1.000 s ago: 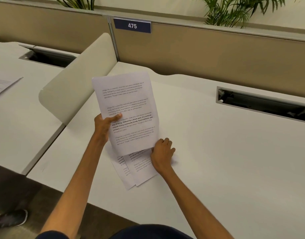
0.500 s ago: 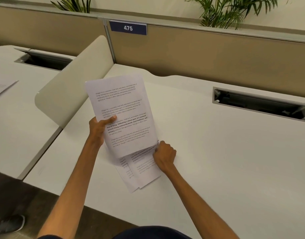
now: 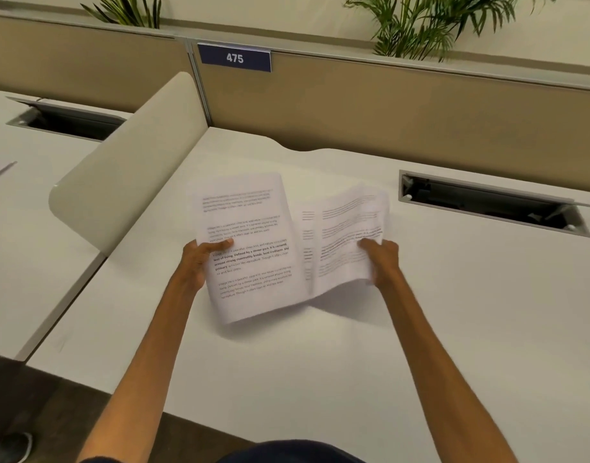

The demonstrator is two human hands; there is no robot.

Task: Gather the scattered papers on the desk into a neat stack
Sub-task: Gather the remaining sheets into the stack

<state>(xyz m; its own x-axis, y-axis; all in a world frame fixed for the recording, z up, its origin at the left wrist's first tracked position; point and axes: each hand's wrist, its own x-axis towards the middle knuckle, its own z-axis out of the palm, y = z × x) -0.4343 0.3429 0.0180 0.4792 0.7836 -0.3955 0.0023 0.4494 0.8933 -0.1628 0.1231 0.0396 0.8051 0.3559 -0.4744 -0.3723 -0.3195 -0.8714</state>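
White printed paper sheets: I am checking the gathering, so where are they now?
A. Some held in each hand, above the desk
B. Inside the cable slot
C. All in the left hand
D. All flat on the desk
A: the left hand grips one white printed sheet, the right hand grips the blurred sheets.

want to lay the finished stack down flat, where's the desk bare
Bare desk lies right of the right hand, below the cable slot, and along the near edge. It's crowded only under the papers in the left hand.

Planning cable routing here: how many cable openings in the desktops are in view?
2: one cable opening on this desk, right of the papers; another on the neighbouring desk, far left. Others may lie outside view.
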